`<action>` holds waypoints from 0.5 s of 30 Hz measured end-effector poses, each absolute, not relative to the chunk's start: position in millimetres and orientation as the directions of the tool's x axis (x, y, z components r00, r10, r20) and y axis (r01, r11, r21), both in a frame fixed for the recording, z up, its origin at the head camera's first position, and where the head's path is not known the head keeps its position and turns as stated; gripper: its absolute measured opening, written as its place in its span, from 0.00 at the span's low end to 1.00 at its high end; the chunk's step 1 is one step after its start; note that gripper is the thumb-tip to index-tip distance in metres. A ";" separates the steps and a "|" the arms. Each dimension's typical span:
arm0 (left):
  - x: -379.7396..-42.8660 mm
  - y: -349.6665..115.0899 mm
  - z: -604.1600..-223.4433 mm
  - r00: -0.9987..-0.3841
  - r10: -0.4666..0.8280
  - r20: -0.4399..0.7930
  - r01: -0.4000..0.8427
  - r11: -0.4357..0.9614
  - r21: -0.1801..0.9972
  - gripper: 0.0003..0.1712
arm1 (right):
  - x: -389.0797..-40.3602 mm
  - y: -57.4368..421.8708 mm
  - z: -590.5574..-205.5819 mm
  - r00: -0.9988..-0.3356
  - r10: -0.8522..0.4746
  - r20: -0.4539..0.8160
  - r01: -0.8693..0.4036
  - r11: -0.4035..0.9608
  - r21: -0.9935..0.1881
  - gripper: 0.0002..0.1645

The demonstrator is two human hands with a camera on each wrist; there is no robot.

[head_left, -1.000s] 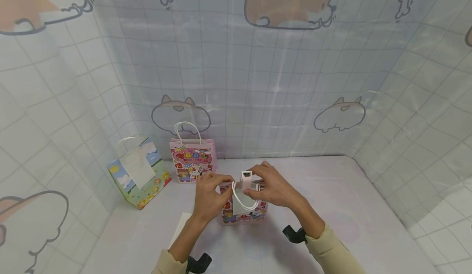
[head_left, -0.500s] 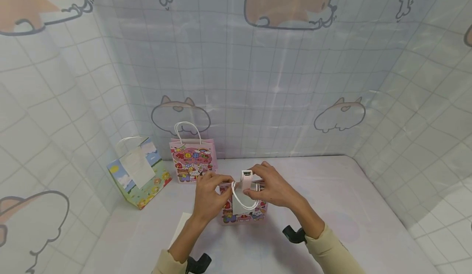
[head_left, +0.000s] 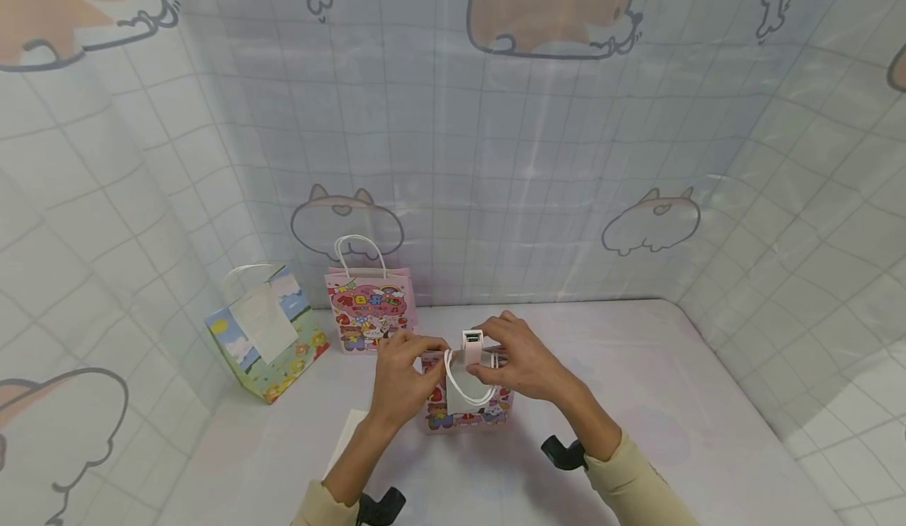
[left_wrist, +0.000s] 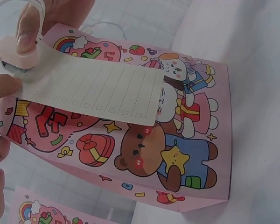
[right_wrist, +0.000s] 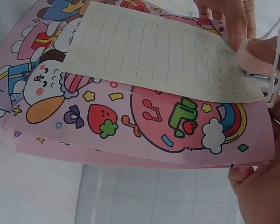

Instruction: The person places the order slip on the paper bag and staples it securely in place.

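Note:
A pink paper gift bag [head_left: 432, 420] with cartoon animals stands in front of me, its white cord handle [head_left: 467, 396] drooping toward me. A ruled sheet of notepaper [left_wrist: 102, 88] lies against its front at the top edge. My left hand [head_left: 403, 377] pinches the bag's top edge, thumb on the paper and fingers behind the bag. In my right hand [head_left: 527, 361] is a small pink stapler [head_left: 473, 349], gripped with the thumb on one side. The stapler's end [right_wrist: 259, 60] sits right at the top edge of paper and bag in the right wrist view.
Another pink gift bag [head_left: 371, 310] stands upright behind, near the back wall. To its left leans a blue-and-green gift bag [head_left: 304, 345] with a pale sheet [head_left: 265, 321] on its front. A further white sheet [head_left: 347, 435] lies on the table beside my left forearm.
Almost nothing changes. Both hands, the bag and the notepaper keep their places, and the stapler stays at the bag's top edge with only a very slight shift.

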State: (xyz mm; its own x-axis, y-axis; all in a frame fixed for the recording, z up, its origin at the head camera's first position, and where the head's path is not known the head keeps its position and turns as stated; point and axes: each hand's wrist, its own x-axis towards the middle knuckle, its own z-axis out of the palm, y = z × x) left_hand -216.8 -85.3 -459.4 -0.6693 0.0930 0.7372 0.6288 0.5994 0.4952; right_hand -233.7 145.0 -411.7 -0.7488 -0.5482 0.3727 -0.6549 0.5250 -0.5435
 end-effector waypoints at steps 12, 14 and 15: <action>-218.8 -91.7 -458.2 -0.676 0.181 0.714 0.682 0.522 0.513 0.14 | -232.3 146.4 -412.4 -0.742 -0.553 0.378 -0.665 0.536 -0.520 0.23; -219.6 -92.1 -458.1 -0.674 0.214 0.707 0.695 0.507 0.509 0.16 | -231.8 146.3 -412.6 -0.739 -0.555 0.382 -0.669 0.534 -0.517 0.23; -219.9 -92.1 -458.2 -0.672 0.232 0.703 0.701 0.504 0.505 0.17 | -231.4 146.3 -412.6 -0.739 -0.555 0.383 -0.669 0.534 -0.516 0.23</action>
